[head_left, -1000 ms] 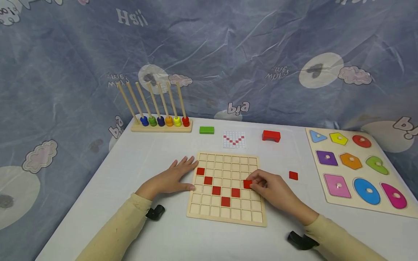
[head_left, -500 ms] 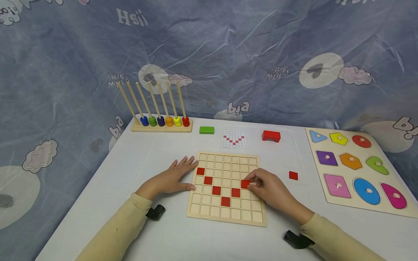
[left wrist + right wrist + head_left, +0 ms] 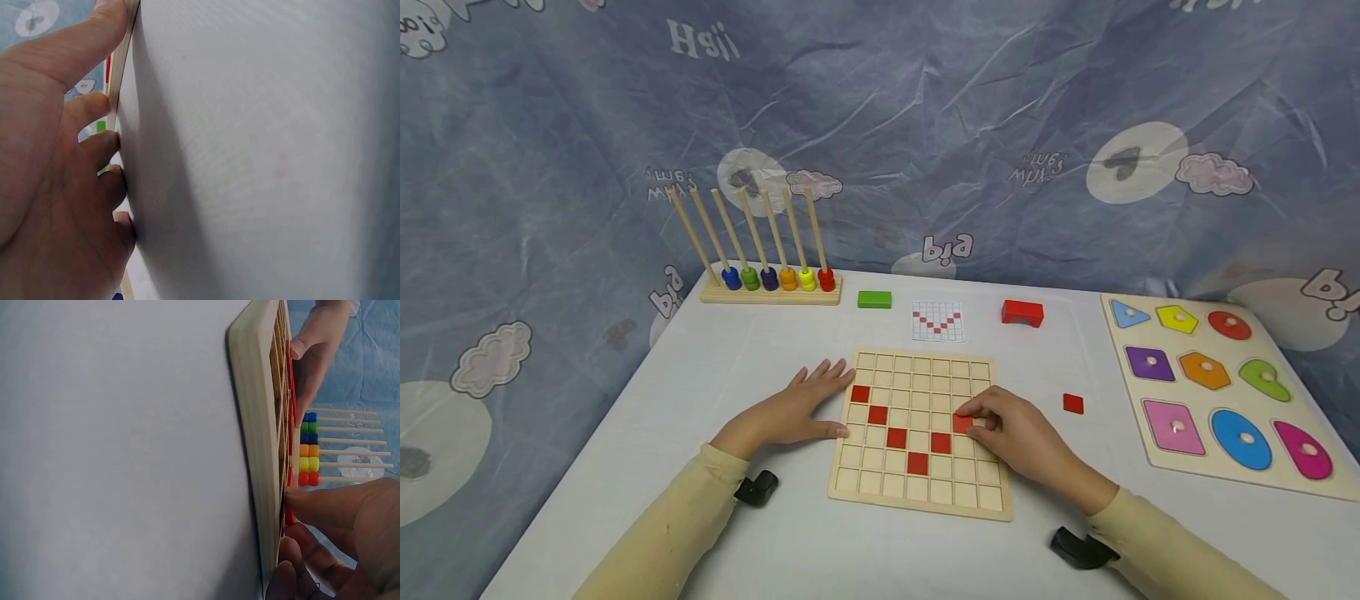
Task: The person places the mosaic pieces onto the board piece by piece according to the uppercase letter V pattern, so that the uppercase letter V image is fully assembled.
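Note:
A wooden grid board [image 3: 917, 508] lies on the white table, with several red square tiles in its cells forming a V-like slant. My right hand [image 3: 1026, 433] pinches a red tile [image 3: 962, 423] between thumb and fingertips, at a cell diagonally up and right of another red tile [image 3: 941, 443]. In the right wrist view, the right thumb [image 3: 331, 503] meets the tile at the board's surface. My left hand [image 3: 797, 410] lies flat with spread fingers, its fingertips and thumb touching the board's left edge. One loose red tile [image 3: 1073, 403] lies to the right of the board.
Behind the board are a printed pattern card [image 3: 937, 322], a green block [image 3: 875, 299] and a red arch block [image 3: 1022, 313]. A bead-and-peg stand [image 3: 771, 297] is at back left. A shape puzzle board [image 3: 1161, 392] covers the right side.
My right hand has shifted slightly left with the red tile, which now appears level with its cell. The left hand has stayed still.

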The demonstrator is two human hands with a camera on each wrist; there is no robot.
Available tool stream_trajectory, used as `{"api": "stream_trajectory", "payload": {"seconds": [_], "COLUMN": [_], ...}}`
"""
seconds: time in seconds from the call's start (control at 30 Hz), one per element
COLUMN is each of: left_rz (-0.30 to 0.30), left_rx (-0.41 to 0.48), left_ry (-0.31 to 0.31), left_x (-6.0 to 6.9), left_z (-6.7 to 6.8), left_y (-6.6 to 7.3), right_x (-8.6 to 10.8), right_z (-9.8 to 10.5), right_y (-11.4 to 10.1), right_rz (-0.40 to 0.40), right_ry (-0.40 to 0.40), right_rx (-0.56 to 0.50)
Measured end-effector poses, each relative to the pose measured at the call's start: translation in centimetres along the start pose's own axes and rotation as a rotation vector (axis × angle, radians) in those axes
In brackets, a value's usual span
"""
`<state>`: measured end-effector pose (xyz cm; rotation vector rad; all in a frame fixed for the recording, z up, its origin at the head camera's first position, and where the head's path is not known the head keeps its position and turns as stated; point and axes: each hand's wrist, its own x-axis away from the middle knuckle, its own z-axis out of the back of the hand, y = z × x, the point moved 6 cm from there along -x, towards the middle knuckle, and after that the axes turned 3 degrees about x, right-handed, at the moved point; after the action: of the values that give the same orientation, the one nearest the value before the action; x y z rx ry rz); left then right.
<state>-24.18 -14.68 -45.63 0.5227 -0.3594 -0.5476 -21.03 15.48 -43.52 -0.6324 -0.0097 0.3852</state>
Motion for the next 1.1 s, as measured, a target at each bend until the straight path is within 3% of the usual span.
{"api": "stream_trajectory", "payload": {"seconds": [0.47,1.1], "left_rz": [0.013,0.0], "left_rx": [0.004,0.011], "left_ry": [0.003,0.006], "left_x": [0.0,0.08], "left_z": [-0.13,0.05], "left_y": [-0.14,0.06], "right_x": [-0.07,0.11], "right_z": [-0.12,0.24], "right_y": [-0.09,0.06], "right_rz": [-0.009,-0.011], "right_ry": [-0.039,-0.027], "right_rx": [-0.007,0.002]}}
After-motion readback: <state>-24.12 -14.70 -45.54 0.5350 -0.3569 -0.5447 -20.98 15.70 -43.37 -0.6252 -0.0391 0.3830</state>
